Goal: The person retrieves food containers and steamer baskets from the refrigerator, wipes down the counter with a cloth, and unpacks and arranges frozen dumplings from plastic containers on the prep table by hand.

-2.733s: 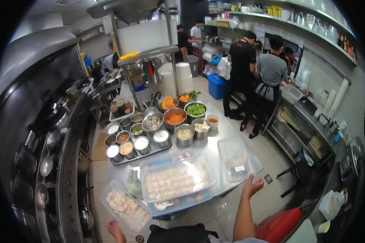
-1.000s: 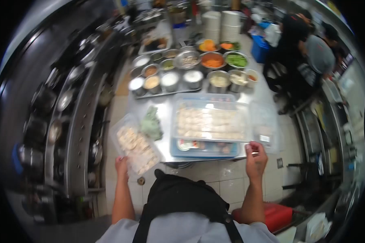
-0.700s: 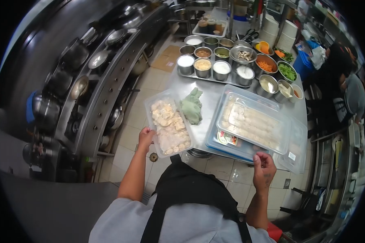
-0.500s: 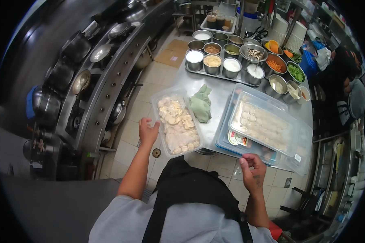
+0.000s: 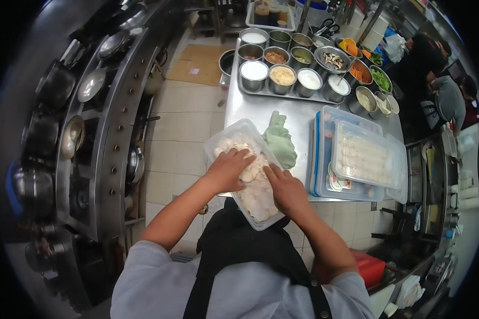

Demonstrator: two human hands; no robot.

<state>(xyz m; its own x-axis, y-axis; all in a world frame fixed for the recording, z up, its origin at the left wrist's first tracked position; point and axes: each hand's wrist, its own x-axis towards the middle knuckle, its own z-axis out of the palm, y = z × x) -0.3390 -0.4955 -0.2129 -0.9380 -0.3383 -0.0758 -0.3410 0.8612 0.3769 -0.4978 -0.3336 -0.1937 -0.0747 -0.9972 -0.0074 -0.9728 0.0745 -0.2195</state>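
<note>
Left hand (image 5: 230,171) and right hand (image 5: 288,191) moved onto pale food (image 5: 258,206) | left spread, right cannot tell | round label (image 5: 335,181) unreadable

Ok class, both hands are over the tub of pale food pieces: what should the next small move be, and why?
Probably the left hand and right hand should gently close on a few pale food pieces: both reach into the clear plastic tub, with fingers bent down and seemingly touching its contents.
</note>
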